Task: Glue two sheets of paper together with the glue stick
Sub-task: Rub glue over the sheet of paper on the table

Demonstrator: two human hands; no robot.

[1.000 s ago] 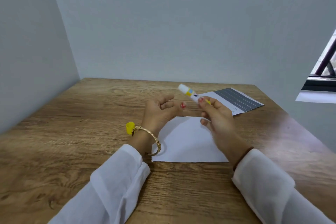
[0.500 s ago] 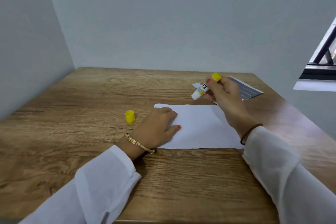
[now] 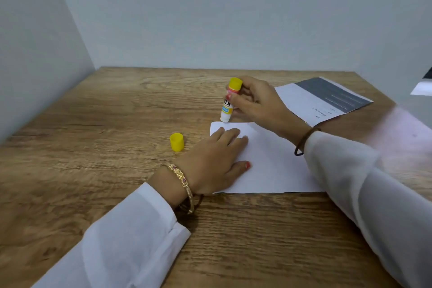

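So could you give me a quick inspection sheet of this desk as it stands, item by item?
Surface: wooden table, grain visible.
Job's things: blank white sheet lies flat; glue stick is upright, uncapped, tip at the sheet's far left corner; printed sheet lies behind, to the right.
Clutter: yellow cap stands on the table left of the sheet.
Hands: left hand presses flat on the blank sheet; right hand grips the glue stick.
Cables: nothing seen.
Surroundings: plain grey walls; a window edge at far right.
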